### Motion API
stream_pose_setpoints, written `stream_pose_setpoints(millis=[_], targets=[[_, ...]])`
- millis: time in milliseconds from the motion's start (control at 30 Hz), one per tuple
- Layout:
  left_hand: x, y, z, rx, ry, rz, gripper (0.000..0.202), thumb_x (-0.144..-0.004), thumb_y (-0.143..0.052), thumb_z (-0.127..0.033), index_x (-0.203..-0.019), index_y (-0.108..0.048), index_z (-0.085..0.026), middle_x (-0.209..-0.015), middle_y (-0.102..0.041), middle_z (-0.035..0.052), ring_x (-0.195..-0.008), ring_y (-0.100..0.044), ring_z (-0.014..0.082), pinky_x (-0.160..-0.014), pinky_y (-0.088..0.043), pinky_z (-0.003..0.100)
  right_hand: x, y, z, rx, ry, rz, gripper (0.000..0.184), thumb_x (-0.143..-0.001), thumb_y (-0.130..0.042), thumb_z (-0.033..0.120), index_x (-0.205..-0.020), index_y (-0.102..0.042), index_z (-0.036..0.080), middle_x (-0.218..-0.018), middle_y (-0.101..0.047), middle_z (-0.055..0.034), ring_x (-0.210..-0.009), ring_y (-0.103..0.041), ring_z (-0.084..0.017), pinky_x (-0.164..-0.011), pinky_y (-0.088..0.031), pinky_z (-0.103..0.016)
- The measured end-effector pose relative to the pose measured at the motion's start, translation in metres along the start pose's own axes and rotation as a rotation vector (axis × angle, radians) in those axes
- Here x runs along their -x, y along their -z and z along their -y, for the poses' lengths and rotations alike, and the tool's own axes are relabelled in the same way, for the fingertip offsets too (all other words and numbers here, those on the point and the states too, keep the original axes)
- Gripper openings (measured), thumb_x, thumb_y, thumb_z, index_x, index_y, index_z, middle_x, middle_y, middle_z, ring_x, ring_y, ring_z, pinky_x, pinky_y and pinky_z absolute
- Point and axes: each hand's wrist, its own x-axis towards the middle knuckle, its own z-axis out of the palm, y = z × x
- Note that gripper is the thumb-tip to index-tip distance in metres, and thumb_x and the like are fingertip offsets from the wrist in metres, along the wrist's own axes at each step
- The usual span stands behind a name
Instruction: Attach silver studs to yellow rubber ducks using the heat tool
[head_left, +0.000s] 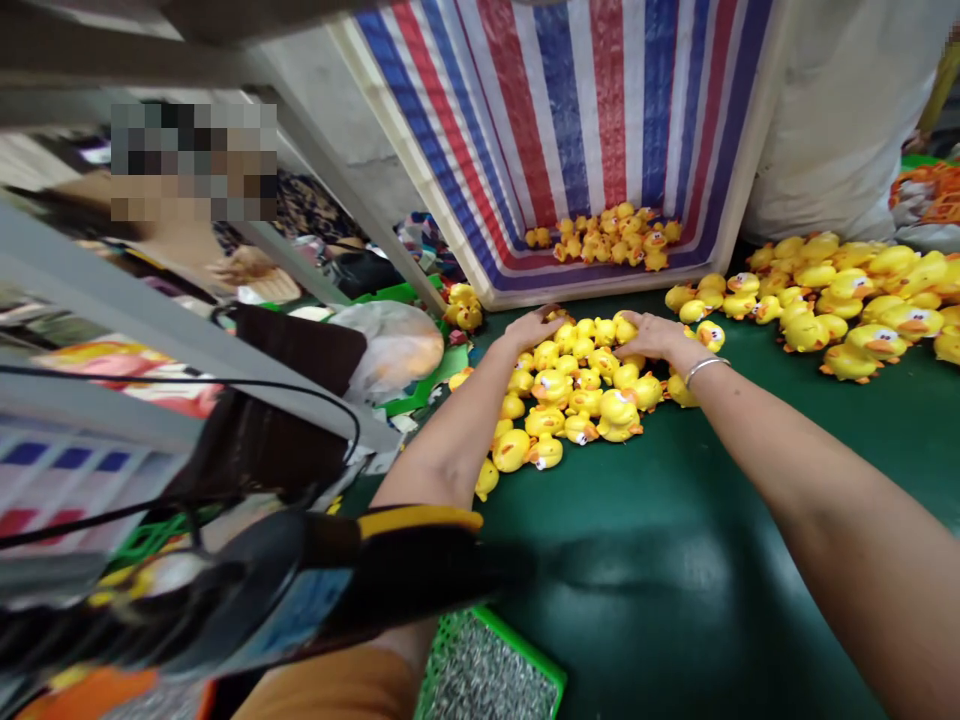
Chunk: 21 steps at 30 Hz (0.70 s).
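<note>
A heap of yellow toy ducks (581,385) with orange beaks lies on the green tabletop (750,470). At the heap's far left edge is my left hand (534,328), open, its fingers resting on the ducks. My right hand (652,337), with a bracelet on the wrist, lies open across the far right side of the same heap. Both hands curve around the ducks from either side, and some fingertips are hidden among them. Just beyond stands a tilted tray (495,297) lined with red, white and blue striped sheeting, with more toy ducks (619,238) at its lower end.
Larger yellow ducks (847,295) are piled at the right, before a white sack (817,130). A black power tool (300,580) hangs close at the lower left. A green basket (517,650) of small metal pieces sits nearest me. Another person is beyond the metal frame.
</note>
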Motion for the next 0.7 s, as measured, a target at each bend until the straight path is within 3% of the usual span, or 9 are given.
stream_pose_setpoints(millis=[133,300,467,600,700], targets=[[0.037,-0.006,-0.018,-0.010,-0.035,0.032,0.073,-0.087,-0.042,-0.071,-0.147,-0.046,-0.030,-0.129,-0.068,0.0037,-0.121,-0.060,0.0325,-0.104,-0.042,0.039,0.035,-0.002,0.004,-0.011,-0.011,0.036,0.079,-0.077,-0.069,0.051,-0.146,-0.042,0.025,-0.133,-0.061,-0.0120,-0.113,-0.063,-0.031,-0.090,-0.048,-0.035],[0.082,-0.015,-0.042,-0.005,-0.104,0.094,0.072,-0.087,-0.045,-0.069,-0.148,-0.043,-0.033,-0.140,-0.061,0.0020,-0.127,-0.057,0.0325,-0.108,-0.039,0.040,0.108,-0.004,-0.008,-0.032,-0.044,0.022,0.080,-0.081,-0.066,0.055,-0.150,-0.038,0.024,-0.137,-0.055,-0.0145,-0.116,-0.060,-0.033,-0.094,-0.048,-0.036],[0.118,-0.028,-0.073,0.019,-0.245,0.173,0.068,-0.087,-0.046,-0.069,-0.146,-0.045,-0.036,-0.143,-0.058,-0.0021,-0.132,-0.052,0.0308,-0.111,-0.037,0.038,0.180,-0.014,-0.028,-0.096,-0.039,-0.033,0.077,-0.082,-0.065,0.053,-0.147,-0.041,0.020,-0.128,-0.059,-0.0144,-0.113,-0.061,-0.032,-0.096,-0.048,-0.037],[0.151,-0.037,-0.095,0.055,-0.413,0.236,0.070,-0.087,-0.043,-0.070,-0.147,-0.044,-0.035,-0.137,-0.059,0.0055,-0.124,-0.056,0.0294,-0.108,-0.040,0.039,0.236,-0.026,-0.042,-0.188,-0.015,-0.083,0.072,-0.081,-0.064,0.053,-0.144,-0.046,0.023,-0.128,-0.061,-0.0124,-0.114,-0.062,-0.032,-0.094,-0.051,-0.040],[0.169,-0.032,-0.095,0.055,-0.507,0.237,0.069,-0.086,-0.043,-0.072,-0.146,-0.045,-0.038,-0.122,-0.059,0.0077,-0.113,-0.060,0.0262,-0.104,-0.043,0.037,0.273,-0.026,-0.043,-0.234,-0.021,-0.083,0.079,-0.078,-0.063,0.060,-0.147,-0.042,0.026,-0.124,-0.067,-0.0110,-0.107,-0.067,-0.031,-0.087,-0.054,-0.040]])
